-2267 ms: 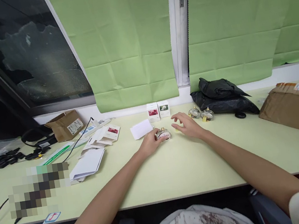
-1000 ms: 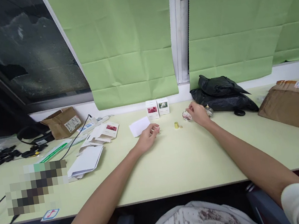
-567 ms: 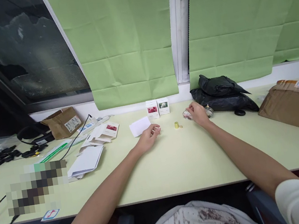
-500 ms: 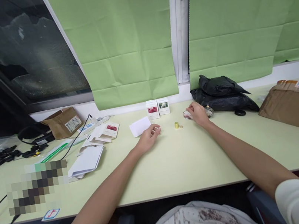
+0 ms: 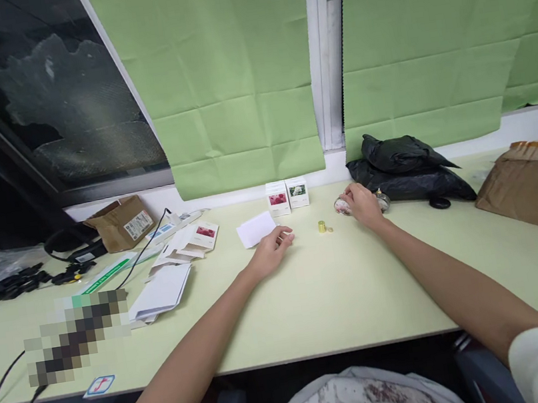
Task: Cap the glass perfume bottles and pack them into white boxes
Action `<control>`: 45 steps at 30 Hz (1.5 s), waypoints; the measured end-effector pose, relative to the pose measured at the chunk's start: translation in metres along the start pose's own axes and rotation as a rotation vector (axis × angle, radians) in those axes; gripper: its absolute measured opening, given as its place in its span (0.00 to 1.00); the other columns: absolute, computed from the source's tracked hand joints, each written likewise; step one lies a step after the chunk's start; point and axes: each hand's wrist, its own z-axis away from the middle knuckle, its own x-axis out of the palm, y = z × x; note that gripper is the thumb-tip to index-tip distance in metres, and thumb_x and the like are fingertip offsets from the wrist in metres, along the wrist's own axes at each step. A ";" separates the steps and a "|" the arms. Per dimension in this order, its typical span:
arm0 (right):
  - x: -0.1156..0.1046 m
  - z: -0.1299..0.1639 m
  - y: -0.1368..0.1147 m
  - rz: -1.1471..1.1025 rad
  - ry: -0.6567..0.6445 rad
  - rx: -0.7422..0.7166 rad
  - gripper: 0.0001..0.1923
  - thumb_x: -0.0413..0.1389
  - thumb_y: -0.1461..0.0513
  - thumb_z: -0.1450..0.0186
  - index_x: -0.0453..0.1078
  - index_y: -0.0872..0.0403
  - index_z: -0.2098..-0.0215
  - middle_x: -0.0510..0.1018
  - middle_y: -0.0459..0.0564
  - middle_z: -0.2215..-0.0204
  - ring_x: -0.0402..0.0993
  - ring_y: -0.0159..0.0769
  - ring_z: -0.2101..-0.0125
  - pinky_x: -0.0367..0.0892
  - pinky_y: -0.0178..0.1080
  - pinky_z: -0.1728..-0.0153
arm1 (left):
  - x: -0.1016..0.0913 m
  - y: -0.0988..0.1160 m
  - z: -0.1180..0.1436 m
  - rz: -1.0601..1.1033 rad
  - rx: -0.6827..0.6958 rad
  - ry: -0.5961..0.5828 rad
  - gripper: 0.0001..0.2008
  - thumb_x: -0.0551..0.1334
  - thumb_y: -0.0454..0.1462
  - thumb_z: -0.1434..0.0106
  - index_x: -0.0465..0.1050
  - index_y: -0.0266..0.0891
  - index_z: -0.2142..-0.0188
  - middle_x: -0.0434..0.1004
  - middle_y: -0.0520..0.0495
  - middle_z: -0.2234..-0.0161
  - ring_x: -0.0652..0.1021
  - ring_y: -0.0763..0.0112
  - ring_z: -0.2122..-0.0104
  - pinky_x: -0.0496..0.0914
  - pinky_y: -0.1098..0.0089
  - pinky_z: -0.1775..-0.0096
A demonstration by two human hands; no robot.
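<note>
My right hand [image 5: 363, 205] reaches far across the pale green desk [image 5: 313, 296] and is closed on a small round glass bottle [image 5: 341, 205]. A second glass bottle [image 5: 383, 200] peeks out just right of that hand, by the black bag [image 5: 403, 168]. A small gold cap [image 5: 322, 226] stands on the desk between my hands. My left hand [image 5: 271, 251] rests on the desk with fingers loosely curled, holding nothing, just below a white card [image 5: 255, 229]. Two small white boxes [image 5: 287, 196] with flower pictures stand behind at the wall.
Flat white carton blanks [image 5: 169, 277] lie at the left, with a torn brown parcel [image 5: 121, 223], black cables and headphones [image 5: 66, 245] beyond. A brown cardboard box [image 5: 534, 185] sits at the far right. Green blinds hang over the window.
My left hand let go of the round bottle near the desk's middle. My right hand carried it back right beside the other bottles; the gold cap now stands alone.
</note>
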 end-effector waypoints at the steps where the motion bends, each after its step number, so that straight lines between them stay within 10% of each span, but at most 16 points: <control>1: 0.000 0.000 0.000 0.001 0.002 0.003 0.08 0.52 0.57 0.27 0.69 0.52 0.60 0.78 0.54 0.59 0.73 0.45 0.59 0.61 0.41 0.63 | 0.000 0.000 0.000 -0.002 0.000 0.003 0.22 0.53 0.54 0.26 0.72 0.44 0.45 0.81 0.48 0.59 0.78 0.65 0.59 0.70 0.66 0.58; 18: -0.018 0.002 -0.016 0.076 -0.023 -0.025 0.09 0.52 0.57 0.28 0.67 0.52 0.53 0.78 0.56 0.56 0.73 0.46 0.61 0.60 0.41 0.64 | 0.000 -0.001 -0.001 -0.012 0.010 -0.015 0.23 0.51 0.55 0.26 0.69 0.45 0.42 0.82 0.48 0.61 0.78 0.64 0.59 0.69 0.65 0.58; 27: -0.022 0.024 -0.050 -0.107 -0.433 -0.411 0.08 0.52 0.64 0.31 0.70 0.52 0.54 0.78 0.49 0.62 0.72 0.38 0.63 0.61 0.37 0.61 | -0.001 0.003 0.001 -0.018 0.016 -0.019 0.23 0.51 0.54 0.25 0.69 0.44 0.42 0.82 0.48 0.60 0.79 0.64 0.59 0.70 0.65 0.57; 45: -0.034 0.034 -0.075 0.046 -0.497 -0.452 0.20 0.47 0.67 0.26 0.72 0.52 0.40 0.83 0.55 0.50 0.79 0.45 0.52 0.66 0.39 0.55 | -0.002 0.005 0.002 -0.048 0.028 -0.042 0.23 0.52 0.55 0.26 0.71 0.45 0.43 0.80 0.49 0.60 0.77 0.65 0.62 0.69 0.66 0.60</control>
